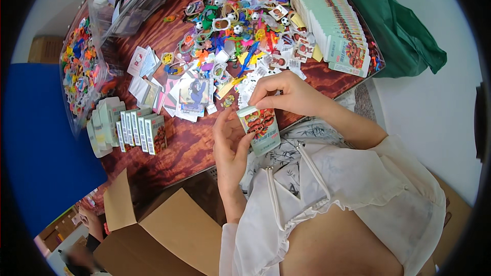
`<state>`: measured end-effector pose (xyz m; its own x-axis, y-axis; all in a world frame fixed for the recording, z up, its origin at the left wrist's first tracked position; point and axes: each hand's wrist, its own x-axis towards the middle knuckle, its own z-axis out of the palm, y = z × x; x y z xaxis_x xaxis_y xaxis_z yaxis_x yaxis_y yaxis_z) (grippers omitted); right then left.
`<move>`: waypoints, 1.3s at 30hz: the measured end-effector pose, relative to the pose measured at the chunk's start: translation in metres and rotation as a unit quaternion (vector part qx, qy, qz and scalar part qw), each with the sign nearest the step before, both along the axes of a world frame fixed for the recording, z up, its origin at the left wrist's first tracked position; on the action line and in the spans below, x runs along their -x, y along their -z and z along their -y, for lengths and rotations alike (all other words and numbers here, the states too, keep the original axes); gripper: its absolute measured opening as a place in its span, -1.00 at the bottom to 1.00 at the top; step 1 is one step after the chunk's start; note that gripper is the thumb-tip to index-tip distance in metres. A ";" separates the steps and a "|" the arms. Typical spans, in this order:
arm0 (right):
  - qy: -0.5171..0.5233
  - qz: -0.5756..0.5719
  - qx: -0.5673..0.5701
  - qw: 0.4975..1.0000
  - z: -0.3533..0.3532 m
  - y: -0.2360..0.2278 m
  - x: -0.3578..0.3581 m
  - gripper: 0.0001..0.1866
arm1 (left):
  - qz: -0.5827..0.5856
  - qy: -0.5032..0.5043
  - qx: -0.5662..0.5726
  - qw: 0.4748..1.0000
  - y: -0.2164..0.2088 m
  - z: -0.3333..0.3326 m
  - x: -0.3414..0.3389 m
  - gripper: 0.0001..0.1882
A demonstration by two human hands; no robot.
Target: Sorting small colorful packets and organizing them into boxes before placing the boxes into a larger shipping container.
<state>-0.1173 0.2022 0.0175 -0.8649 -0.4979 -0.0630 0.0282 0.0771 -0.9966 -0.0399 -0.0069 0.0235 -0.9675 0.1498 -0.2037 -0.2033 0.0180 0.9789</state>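
Note:
A small flat cardboard box (265, 132), pale green with a red cartoon print, is held at the table's near edge. My left hand (228, 145) grips its left side, thumb on the printed front and fingers behind. At the box's top end my right hand (288, 93) is closed, its thumb and fingertips pinching the upper edge or flap. Whether anything tiny is between those fingertips I cannot make out. Just beyond my hands lie small printed paper pieces (248, 86) and a big heap of colourful small plastic toys (238, 28).
Several similar boxes (148, 132) stand upright at left beside flattened ones (105, 122). Flat box blanks (337, 30) are stacked far right. Picture cards (194, 93) lie left of the toys, near a clear bag of toys (82, 66). An open carton (176, 225) sits below the table edge.

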 end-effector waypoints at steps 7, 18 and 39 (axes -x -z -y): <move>-0.008 -0.204 -0.043 0.978 -0.001 0.001 -0.005 -0.89 | 0.004 -0.002 -0.015 1.000 0.002 0.004 -0.001 -0.25; -0.003 -0.117 -0.075 0.990 0.000 -0.006 -0.004 -0.90 | -0.006 0.057 0.039 0.998 0.002 -0.002 0.002 -0.30; 0.090 -0.031 -0.002 0.995 0.009 -0.002 -0.028 -0.74 | 0.033 0.011 -0.053 0.998 0.003 0.000 0.008 -0.37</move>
